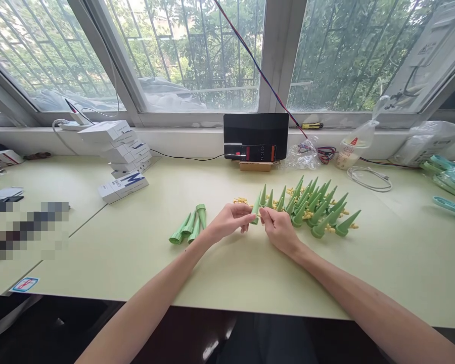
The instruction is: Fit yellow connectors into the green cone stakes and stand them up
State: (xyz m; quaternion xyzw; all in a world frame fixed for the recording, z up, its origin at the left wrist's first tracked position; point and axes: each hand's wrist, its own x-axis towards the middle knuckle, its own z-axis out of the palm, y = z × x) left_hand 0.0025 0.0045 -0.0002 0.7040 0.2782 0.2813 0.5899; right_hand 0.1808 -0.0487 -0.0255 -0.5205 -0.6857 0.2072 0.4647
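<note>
Holding one green cone spike (255,212) between both hands above the desk (227,273).
Left hand (229,221) pinches its lower end, right hand (276,226) pinches something small beside it; steady, aligned fingertips would help, judging by the standing spikes (314,207) and finished pile (189,227).

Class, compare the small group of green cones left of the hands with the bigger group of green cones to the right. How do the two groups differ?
The left group holds only a few cones; the right group holds many more. The left group's cones lie flat, side by side; most of the right group's stand upright, tips up. Small yellow pieces lie among the right group, none by the left. Both share the same green colour, cone shape and table.
</note>
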